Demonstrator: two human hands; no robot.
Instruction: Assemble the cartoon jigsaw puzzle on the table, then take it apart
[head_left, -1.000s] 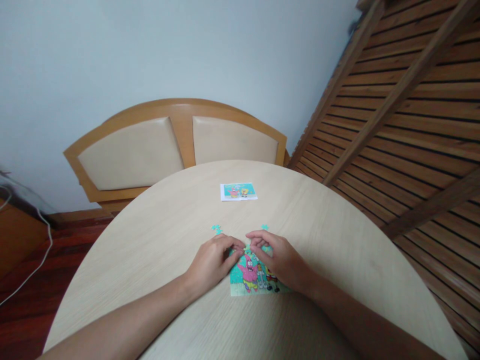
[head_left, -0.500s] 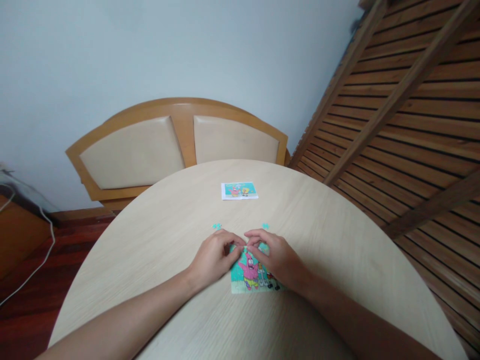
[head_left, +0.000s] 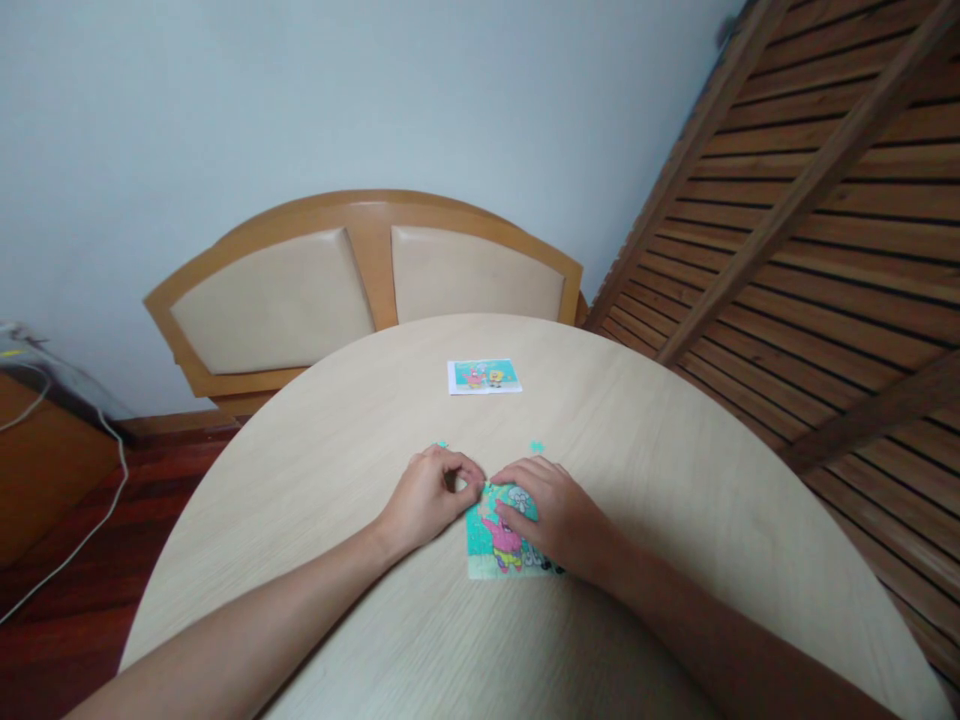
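Observation:
A cartoon jigsaw puzzle (head_left: 480,562), teal with a pink starfish figure, lies flat near the middle of the table. At its top left edge my left hand (head_left: 429,498) is closed in a pinch, thumb against forefinger, on what looks like a small puzzle piece, mostly hidden by the fingertips. My right hand (head_left: 561,515) rests over the puzzle's right side, thumb apart from the bent fingers, covering part of the picture. One loose teal puzzle piece (head_left: 537,447) lies just beyond the right hand. Another teal piece (head_left: 442,444) shows partly behind the left hand.
A picture card (head_left: 487,377) with the same cartoon figures lies farther back on the round wooden table (head_left: 360,400). Behind the table stands a chair with a padded back (head_left: 277,300). Slatted wood (head_left: 810,250) rises at the right; a white cable (head_left: 112,520) hangs at the left.
My right hand's thumb and fingers have spread and settled over the puzzle, uncovering a grey-green figure near its top. My left hand stays pinched at the top edge. The view has shifted slightly.

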